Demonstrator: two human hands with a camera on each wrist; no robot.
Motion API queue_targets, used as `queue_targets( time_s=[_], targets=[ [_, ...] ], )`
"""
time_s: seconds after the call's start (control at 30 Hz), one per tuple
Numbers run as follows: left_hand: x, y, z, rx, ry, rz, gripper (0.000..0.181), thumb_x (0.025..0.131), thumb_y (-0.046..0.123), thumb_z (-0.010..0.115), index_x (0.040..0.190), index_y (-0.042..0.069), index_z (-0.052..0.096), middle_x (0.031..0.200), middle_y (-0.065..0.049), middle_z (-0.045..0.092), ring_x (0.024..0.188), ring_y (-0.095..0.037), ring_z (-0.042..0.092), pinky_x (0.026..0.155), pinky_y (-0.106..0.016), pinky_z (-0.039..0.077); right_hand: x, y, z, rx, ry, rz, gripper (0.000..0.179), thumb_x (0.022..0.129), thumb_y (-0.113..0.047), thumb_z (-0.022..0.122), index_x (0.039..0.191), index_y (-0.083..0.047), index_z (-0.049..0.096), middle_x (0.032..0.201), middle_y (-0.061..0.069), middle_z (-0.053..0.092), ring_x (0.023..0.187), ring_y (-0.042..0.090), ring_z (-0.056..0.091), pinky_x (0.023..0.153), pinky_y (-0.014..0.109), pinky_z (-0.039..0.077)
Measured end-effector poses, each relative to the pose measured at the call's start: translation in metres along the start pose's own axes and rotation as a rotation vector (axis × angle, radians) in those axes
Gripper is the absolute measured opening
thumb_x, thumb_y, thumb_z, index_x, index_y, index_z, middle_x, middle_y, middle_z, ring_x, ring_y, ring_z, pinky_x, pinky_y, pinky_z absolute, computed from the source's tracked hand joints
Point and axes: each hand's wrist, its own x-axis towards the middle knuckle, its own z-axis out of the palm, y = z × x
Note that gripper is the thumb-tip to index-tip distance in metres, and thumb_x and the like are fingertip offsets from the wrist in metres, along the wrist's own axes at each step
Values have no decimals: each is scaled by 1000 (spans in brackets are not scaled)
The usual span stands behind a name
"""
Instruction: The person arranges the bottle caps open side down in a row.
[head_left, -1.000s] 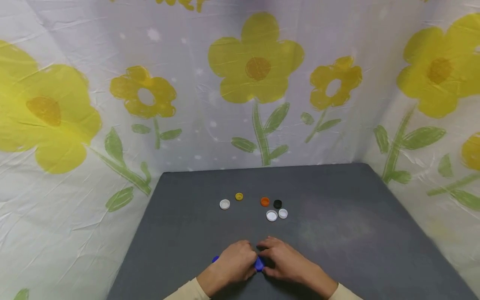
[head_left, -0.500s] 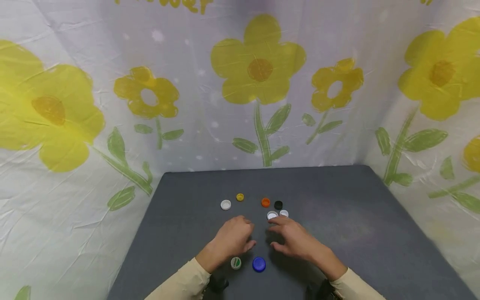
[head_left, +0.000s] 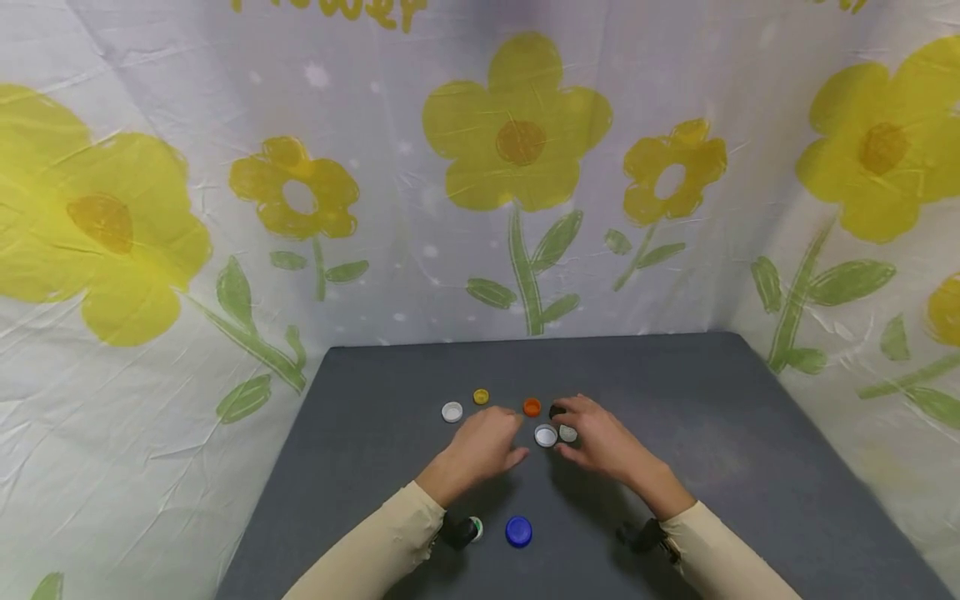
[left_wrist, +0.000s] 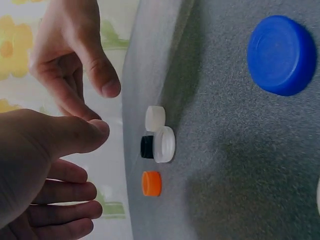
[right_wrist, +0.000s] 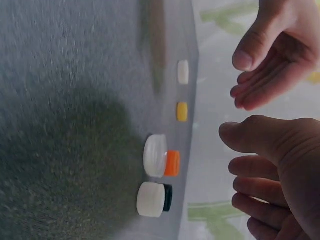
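The table's [head_left: 750, 500] far edge ran along the patterned cloth [head_left: 697, 287], with the caps grouped well inside both side edges. A broad stretch of grey surface lay between the right hand [head_left: 600, 442] and the right edge; the left edge was nearer the left hand [head_left: 480, 443]. Between the two hands was a narrow gap, and a longer strip of tabletop separated them from the blue cap [head_left: 518, 531], which lay closer to the person. The green cap [head_left: 478, 527] sat left of it, partly hidden by a dark wrist device [head_left: 459, 534].

The right hand hung over the black cap [left_wrist: 147, 147] and small white cap [head_left: 567, 434], its fingers loosely bent, thumb well apart, gripping nothing. The large white cap [head_left: 546, 436] lay just beside the small one, with the orange cap [head_left: 532, 407] behind it. The left hand, raised above the table, had its thumb spread from relaxed fingers and held nothing. Beyond it were the yellow cap [head_left: 481, 397] and, to its left, another white cap [head_left: 452, 412].
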Motion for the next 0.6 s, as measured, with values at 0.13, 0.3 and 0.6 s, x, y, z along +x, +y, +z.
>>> queue_targets(
  time_s=[0.13,0.3,0.6],
  targets=[
    [12,1,9,5,-12,-17,29,84,43,79,91,15,70,82,0,69,75,-18,67,61,-34,55,7,8,6,-11,-17,11,40,80,-22,85,113,-1,74,132,20,62,124,37,59,110,55,40],
    [24,0,23,-21,-54,-43,30,83,44,80,84,16,69,75,0,65,66,-17,63,55,-32,52,13,14,12,-8,-44,16,39,81,-22,84,112,0,74,133,21,62,126,37,58,112,55,38],
    [37,0,46,-45,-116,-81,30,83,42,81,85,14,72,77,-4,67,70,-19,65,60,-37,54,15,24,26,1,-41,3,38,77,-19,86,107,3,75,132,26,61,126,41,56,110,59,38]
  ],
)
